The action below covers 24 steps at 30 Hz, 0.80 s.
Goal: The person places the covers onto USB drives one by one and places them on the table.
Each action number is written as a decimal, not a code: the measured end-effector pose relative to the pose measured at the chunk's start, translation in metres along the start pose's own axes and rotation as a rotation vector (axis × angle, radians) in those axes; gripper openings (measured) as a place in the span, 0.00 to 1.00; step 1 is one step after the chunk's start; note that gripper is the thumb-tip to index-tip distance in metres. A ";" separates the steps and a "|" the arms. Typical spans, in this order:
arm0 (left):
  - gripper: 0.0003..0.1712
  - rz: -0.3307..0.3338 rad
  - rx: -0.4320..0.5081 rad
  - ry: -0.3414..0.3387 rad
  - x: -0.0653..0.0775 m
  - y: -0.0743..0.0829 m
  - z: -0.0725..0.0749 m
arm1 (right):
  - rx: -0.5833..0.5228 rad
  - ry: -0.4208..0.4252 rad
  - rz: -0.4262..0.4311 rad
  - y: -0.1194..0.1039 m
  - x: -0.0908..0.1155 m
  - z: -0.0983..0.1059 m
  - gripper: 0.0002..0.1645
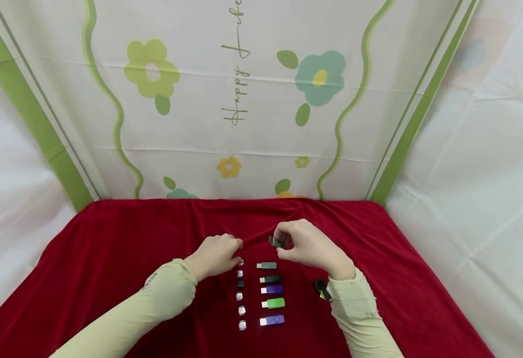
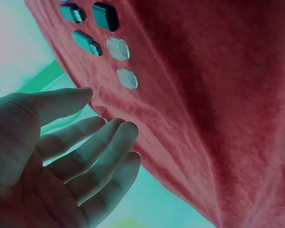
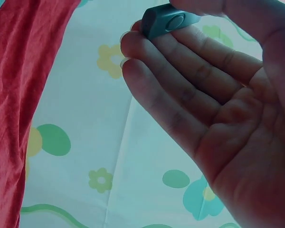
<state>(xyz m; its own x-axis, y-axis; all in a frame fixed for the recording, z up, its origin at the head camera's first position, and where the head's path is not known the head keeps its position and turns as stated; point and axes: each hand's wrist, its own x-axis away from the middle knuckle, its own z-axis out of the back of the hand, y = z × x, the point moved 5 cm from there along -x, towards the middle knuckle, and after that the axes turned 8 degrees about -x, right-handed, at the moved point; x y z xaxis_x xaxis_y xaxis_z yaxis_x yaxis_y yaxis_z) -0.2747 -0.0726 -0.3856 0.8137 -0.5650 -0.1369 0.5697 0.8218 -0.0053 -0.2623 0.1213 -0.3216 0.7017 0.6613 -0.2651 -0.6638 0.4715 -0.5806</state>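
Observation:
My right hand [image 1: 310, 246] pinches a dark USB flash drive [image 1: 275, 242] between thumb and fingers, raised above the cloth. In the right wrist view that USB flash drive [image 3: 170, 20] shows an oval mark on its side. My left hand [image 2: 76, 156] holds nothing, its fingers loosely bent. It hovers at the far end of a column of small caps, near a clear cap [image 2: 127, 78]. A black cap [image 1: 240, 284] lies among the clear ones. Right of the caps, flash drives form a second column: grey [image 1: 269, 266], black [image 1: 272, 279], dark purple [image 1: 274, 289], green [image 1: 276, 303] and light purple [image 1: 275, 320].
Red velvet cloth [image 1: 154, 248] covers the table, with folds toward the back. Behind it hangs a white flowered curtain [image 1: 261, 139], and pale cloth walls stand at both sides. A small black object [image 1: 321, 289] shows beside the right sleeve.

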 end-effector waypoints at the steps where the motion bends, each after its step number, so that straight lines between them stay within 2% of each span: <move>1: 0.11 0.000 0.002 -0.007 -0.001 0.001 -0.001 | 0.003 0.001 0.003 -0.001 0.000 0.000 0.11; 7: 0.09 -0.011 0.001 -0.035 -0.008 0.004 -0.002 | 0.005 0.011 0.014 -0.004 0.001 0.003 0.10; 15: 0.17 -0.027 0.006 -0.094 -0.014 0.006 -0.006 | 0.004 0.013 0.008 -0.001 0.002 0.000 0.10; 24: 0.16 -0.056 0.009 -0.084 -0.019 0.010 -0.009 | 0.015 0.016 0.006 -0.004 0.002 0.001 0.10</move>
<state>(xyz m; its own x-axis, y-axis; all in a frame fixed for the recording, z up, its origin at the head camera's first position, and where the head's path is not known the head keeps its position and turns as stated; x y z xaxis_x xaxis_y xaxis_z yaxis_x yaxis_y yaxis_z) -0.2857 -0.0530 -0.3916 0.7871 -0.6146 -0.0533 0.6154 0.7882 -0.0017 -0.2584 0.1215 -0.3197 0.7019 0.6546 -0.2807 -0.6715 0.4769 -0.5671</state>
